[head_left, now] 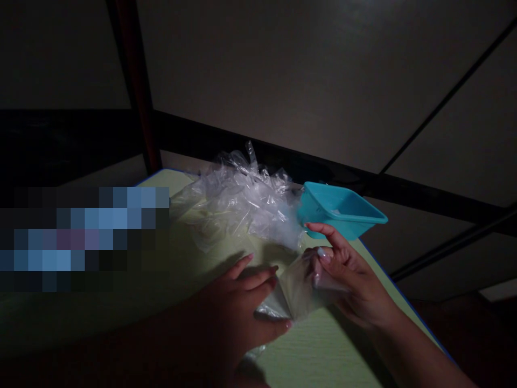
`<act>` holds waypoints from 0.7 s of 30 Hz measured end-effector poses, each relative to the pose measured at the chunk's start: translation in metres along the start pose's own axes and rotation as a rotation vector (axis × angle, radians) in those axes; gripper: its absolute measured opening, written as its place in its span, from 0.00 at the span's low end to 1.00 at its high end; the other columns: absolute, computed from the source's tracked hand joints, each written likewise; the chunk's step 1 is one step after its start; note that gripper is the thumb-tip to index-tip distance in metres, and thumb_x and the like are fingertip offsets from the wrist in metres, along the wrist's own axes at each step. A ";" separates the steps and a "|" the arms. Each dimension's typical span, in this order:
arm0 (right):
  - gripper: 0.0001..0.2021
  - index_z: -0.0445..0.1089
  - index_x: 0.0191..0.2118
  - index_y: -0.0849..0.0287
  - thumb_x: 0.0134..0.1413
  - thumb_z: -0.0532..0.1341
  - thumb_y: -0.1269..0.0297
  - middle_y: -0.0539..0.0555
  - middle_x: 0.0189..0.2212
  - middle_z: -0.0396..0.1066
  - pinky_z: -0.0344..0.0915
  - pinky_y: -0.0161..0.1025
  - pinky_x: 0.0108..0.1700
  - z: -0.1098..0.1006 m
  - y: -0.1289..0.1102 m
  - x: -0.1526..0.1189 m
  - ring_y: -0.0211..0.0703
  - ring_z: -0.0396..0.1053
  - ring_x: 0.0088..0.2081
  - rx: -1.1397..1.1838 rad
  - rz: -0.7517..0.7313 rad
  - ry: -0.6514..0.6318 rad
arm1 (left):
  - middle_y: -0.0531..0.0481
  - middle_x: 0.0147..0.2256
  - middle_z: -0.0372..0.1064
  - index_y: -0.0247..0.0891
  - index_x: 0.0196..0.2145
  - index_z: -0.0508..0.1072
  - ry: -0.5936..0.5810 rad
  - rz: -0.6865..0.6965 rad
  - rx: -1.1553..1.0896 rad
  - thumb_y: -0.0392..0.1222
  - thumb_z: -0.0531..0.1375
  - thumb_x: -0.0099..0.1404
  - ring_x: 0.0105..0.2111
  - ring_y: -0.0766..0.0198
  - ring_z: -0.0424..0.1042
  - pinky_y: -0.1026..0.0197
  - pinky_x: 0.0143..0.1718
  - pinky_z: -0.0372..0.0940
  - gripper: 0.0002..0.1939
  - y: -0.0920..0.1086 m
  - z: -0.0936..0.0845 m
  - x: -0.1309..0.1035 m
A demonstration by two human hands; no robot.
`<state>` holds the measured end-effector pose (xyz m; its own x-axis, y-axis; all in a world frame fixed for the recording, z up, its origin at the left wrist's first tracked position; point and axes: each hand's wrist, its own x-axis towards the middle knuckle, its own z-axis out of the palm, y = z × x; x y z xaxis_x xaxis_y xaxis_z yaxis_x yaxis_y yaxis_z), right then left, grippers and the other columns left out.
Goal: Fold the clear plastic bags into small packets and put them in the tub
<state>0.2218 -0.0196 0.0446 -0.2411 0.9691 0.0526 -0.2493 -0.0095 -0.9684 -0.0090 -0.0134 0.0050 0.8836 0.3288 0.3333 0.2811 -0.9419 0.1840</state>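
A clear plastic bag (301, 288) is stretched between my two hands just above the table. My right hand (353, 285) pinches its right end between thumb and fingers, with the index finger raised. My left hand (242, 302) lies with its fingers spread at the bag's left end, the thumb touching its lower edge. Part of the bag is hidden under my left fingers. Beyond both hands lies a heap of crumpled clear plastic bags (246, 199).
A turquoise plastic basket (343, 218) stands at the table's right edge, touching the heap. The pale table (323, 355) has a blue rim. Dark panels (283, 70) rise behind it. A pixelated patch covers the left side. The light is dim.
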 end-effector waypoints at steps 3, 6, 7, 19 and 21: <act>0.22 0.60 0.53 0.50 0.54 0.66 0.61 0.46 0.23 0.72 0.62 0.32 0.29 0.003 0.005 -0.002 0.36 0.68 0.25 0.013 0.028 -0.081 | 0.41 0.58 0.62 0.55 0.57 0.66 0.072 0.009 0.029 0.57 0.61 0.62 0.60 0.45 0.57 0.35 0.60 0.41 0.26 0.000 0.013 0.001; 0.21 0.61 0.54 0.50 0.57 0.63 0.58 0.48 0.27 0.72 0.63 0.36 0.37 0.006 0.010 -0.005 0.38 0.70 0.31 0.004 0.034 -0.204 | 0.47 0.56 0.65 0.52 0.52 0.71 0.190 -0.074 0.034 0.54 0.58 0.65 0.57 0.48 0.62 0.37 0.61 0.43 0.18 -0.002 0.035 0.009; 0.21 0.60 0.55 0.50 0.57 0.62 0.56 0.50 0.29 0.73 0.63 0.38 0.40 0.007 0.011 -0.006 0.40 0.71 0.34 0.005 0.035 -0.249 | 0.47 0.55 0.67 0.48 0.52 0.71 0.202 -0.159 0.026 0.54 0.57 0.66 0.56 0.50 0.63 0.40 0.62 0.44 0.19 -0.003 0.042 0.013; 0.11 0.68 0.45 0.57 0.57 0.62 0.60 0.52 0.33 0.70 0.64 0.35 0.31 -0.004 0.020 0.007 0.35 0.67 0.28 -0.195 0.005 -0.098 | 0.50 0.52 0.70 0.40 0.53 0.65 0.212 -0.201 0.009 0.54 0.55 0.67 0.53 0.58 0.68 0.50 0.61 0.51 0.22 -0.011 0.059 0.007; 0.12 0.66 0.45 0.58 0.58 0.62 0.58 0.48 0.26 0.68 0.62 0.32 0.26 -0.007 0.025 0.009 0.33 0.64 0.22 -0.279 0.097 -0.143 | 0.53 0.52 0.71 0.43 0.53 0.66 0.183 -0.205 0.000 0.52 0.55 0.67 0.52 0.59 0.69 0.52 0.61 0.51 0.19 -0.012 0.060 0.009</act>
<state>0.2203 -0.0095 0.0189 -0.3851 0.9224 -0.0288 0.0431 -0.0132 -0.9990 0.0177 -0.0032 -0.0501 0.7260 0.5197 0.4504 0.4474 -0.8543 0.2646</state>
